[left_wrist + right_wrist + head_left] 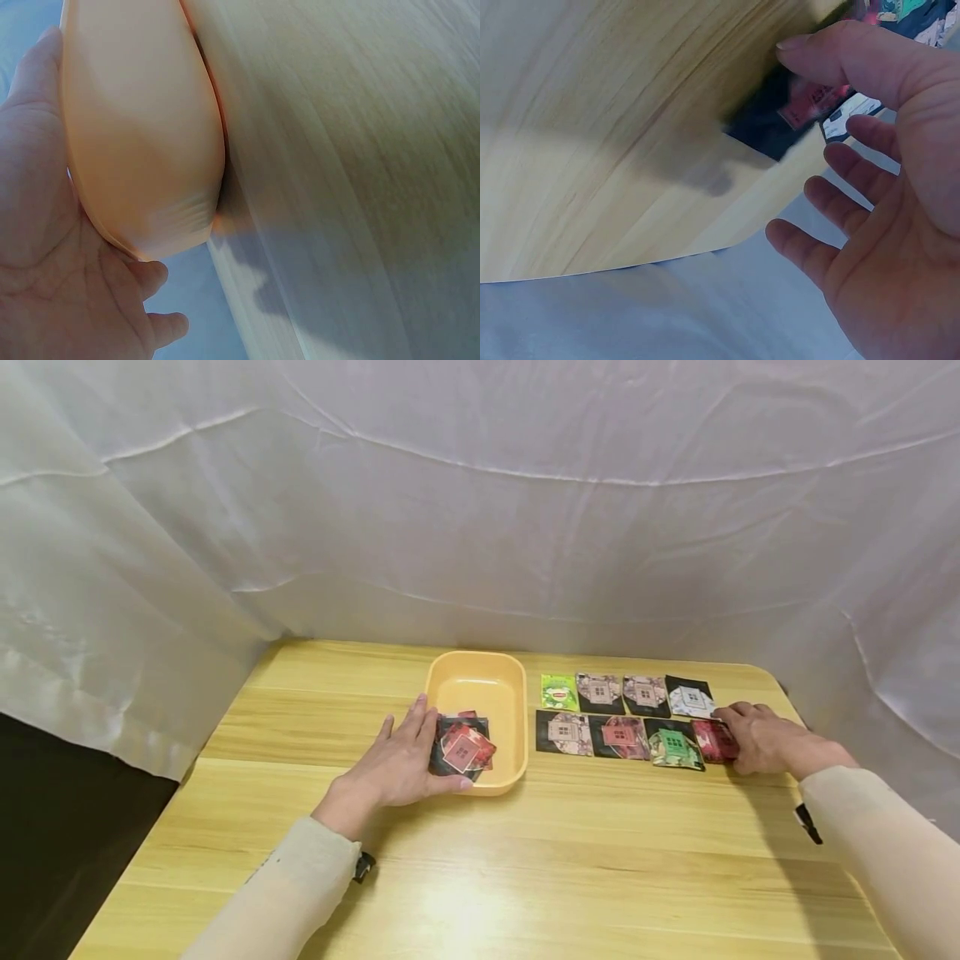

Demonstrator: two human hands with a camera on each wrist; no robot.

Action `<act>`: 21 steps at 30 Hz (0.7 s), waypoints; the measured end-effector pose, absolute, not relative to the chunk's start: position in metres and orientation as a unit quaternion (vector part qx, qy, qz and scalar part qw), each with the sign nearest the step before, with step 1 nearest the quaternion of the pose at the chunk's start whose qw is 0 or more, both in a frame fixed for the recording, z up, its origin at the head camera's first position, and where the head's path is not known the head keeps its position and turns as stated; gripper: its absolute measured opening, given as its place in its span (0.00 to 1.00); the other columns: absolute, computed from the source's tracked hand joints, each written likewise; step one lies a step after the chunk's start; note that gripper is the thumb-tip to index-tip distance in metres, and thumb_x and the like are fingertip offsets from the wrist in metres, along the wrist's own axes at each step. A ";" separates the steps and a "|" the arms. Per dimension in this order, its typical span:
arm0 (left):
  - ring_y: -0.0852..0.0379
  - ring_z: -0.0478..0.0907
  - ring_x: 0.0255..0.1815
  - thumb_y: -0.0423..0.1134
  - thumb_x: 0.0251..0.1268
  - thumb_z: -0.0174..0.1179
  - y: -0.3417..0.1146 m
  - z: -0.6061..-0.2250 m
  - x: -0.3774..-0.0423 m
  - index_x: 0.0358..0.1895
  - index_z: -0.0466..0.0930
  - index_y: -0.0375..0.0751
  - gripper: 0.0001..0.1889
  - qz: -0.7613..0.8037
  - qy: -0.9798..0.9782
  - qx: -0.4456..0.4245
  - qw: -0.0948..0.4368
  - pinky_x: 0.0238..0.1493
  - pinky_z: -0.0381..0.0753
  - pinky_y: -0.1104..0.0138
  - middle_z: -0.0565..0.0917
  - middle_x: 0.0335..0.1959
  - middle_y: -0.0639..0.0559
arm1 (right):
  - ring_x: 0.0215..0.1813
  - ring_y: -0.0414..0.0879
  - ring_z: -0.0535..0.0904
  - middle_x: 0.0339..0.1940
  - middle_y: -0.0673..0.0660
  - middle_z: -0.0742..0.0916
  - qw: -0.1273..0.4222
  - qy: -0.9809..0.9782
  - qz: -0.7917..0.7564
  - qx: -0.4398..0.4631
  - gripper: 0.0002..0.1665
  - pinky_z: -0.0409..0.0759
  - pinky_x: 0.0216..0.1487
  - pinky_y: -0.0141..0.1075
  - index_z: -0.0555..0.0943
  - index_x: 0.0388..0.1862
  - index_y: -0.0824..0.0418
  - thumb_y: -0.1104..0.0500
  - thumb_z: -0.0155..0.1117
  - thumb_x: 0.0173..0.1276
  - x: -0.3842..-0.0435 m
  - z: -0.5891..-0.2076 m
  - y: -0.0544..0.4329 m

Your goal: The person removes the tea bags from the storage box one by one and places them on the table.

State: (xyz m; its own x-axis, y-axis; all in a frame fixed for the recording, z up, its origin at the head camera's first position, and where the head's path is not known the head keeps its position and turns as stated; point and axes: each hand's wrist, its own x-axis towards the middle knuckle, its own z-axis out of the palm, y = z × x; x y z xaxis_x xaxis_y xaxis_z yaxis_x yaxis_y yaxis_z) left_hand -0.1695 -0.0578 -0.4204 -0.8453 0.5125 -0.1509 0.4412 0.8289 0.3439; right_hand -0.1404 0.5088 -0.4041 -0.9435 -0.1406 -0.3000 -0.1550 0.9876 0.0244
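Observation:
My left hand (393, 764) rests against the near left rim of a yellow plastic bin (517, 710), its fingers along the side and its thumb at the front. In the left wrist view the palm lies beside the bin's outer wall (142, 112). Overlapping tea bag packets (463, 750) lie inside the bin. At the right end of the front row, my right hand (765, 741) touches a dark red tea bag packet (714, 742). The right wrist view shows thumb and fingers spread around this blurred packet (769, 124).
Several tea bag packets form two rows right of the bin, among them a yellow-green one (558, 692), a white-and-black one (692, 698) and a green-labelled one (673, 745). A wooden table (525, 860) carries everything. A pale curtain (480, 527) hangs behind.

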 end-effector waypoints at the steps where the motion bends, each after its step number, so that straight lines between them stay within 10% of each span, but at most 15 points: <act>1: 0.42 0.39 0.89 0.86 0.53 0.57 -0.058 -0.420 -0.169 0.86 0.42 0.33 0.72 0.150 0.949 0.251 0.119 0.87 0.39 0.42 0.34 0.89 0.38 | 0.68 0.84 0.65 0.71 0.84 0.69 0.152 0.985 0.024 -0.073 0.58 0.71 0.63 0.77 0.64 0.76 0.74 0.58 0.79 0.47 -0.141 -0.404 0.508; 21: 0.44 0.36 0.90 0.86 0.53 0.57 -0.059 -0.422 -0.171 0.86 0.42 0.34 0.72 0.142 0.951 0.250 0.111 0.87 0.38 0.43 0.34 0.89 0.38 | 0.73 0.76 0.70 0.72 0.78 0.75 0.028 0.987 0.004 -0.158 0.42 0.67 0.74 0.69 0.68 0.76 0.74 0.55 0.71 0.71 -0.167 -0.376 0.375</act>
State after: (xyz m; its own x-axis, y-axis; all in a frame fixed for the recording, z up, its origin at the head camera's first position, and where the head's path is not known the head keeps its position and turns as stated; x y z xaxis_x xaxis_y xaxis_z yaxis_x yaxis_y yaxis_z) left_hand -0.1712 -0.0587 -0.4224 -0.8499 0.5079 -0.1404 0.4448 0.8343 0.3257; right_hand -0.1671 0.3747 -0.3757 -0.9483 -0.3124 -0.0557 -0.3129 0.9498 -0.0009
